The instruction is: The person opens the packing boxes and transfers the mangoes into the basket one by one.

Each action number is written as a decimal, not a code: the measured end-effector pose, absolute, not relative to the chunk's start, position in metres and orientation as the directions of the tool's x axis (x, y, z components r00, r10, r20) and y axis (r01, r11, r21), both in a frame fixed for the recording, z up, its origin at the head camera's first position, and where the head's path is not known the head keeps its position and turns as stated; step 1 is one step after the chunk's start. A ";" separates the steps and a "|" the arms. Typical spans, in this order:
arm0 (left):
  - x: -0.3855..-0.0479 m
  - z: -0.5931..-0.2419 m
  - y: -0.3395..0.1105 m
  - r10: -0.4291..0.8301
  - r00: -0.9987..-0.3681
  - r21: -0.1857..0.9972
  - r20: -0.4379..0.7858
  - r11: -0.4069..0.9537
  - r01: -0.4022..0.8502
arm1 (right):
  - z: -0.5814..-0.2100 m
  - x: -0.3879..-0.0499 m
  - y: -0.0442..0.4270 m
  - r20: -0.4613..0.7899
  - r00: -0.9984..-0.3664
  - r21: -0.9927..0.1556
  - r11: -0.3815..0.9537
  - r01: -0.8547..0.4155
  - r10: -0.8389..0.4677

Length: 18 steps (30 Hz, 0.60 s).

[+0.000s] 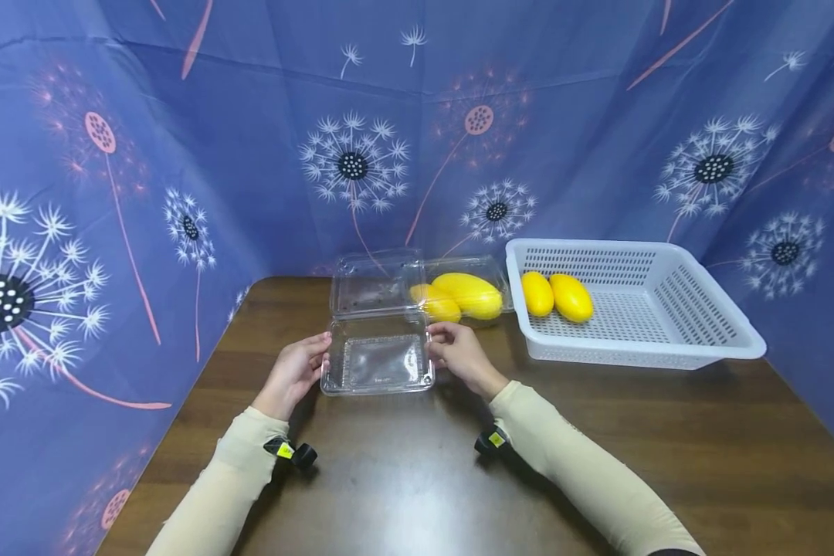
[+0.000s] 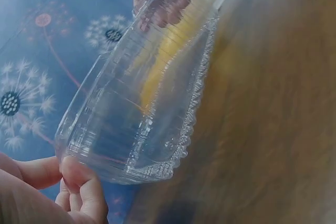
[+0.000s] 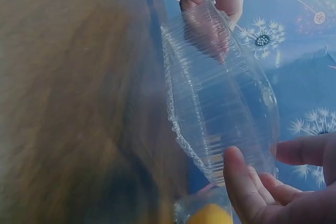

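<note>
An opened clear plastic clamshell container [image 1: 382, 363] is held between both hands above the wooden table, its lid [image 1: 375, 284] swung up at the back. My left hand [image 1: 295, 374] pinches the left rim between thumb and fingers, which the left wrist view shows closely. On the opposite side, my right hand [image 1: 462, 359] grips the right rim by thumb and fingertips. Seen from the wrists, the ribbed wall and bottom of the container [image 2: 115, 124] are see-through, with nothing inside. Just behind it lie two yellow mangoes [image 1: 476, 296] in another clear plastic container [image 1: 503, 300].
A white slotted plastic basket [image 1: 598, 352] stands at the right, close beside the filled container. Two more mangoes [image 1: 571, 299] lie at its left end. Blue dandelion-patterned cloth [image 1: 250, 154] hangs behind and at the sides of the wooden table [image 1: 403, 471].
</note>
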<state>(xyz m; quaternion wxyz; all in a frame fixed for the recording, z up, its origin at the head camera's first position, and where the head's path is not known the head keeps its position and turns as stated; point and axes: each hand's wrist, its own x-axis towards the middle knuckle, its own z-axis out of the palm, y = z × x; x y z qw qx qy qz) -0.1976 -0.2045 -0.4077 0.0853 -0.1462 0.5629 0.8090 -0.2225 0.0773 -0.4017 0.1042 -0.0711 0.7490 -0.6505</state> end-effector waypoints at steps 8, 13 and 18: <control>-0.202 -0.407 -0.221 -0.154 -0.952 0.955 -0.266 -0.177 -0.238 | -0.403 -0.229 0.052 -0.066 -0.964 -0.992 0.124 0.035 -0.258; -0.204 -0.406 -0.231 -0.211 -0.944 0.964 -0.255 -0.129 -0.232 | -0.406 -0.235 0.035 -0.070 -0.962 -0.991 0.126 0.038 -0.262; -0.207 -0.409 -0.245 -0.222 -0.935 0.956 -0.276 -0.162 -0.244 | -0.409 -0.237 0.022 -0.066 -0.959 -0.993 0.115 0.036 -0.276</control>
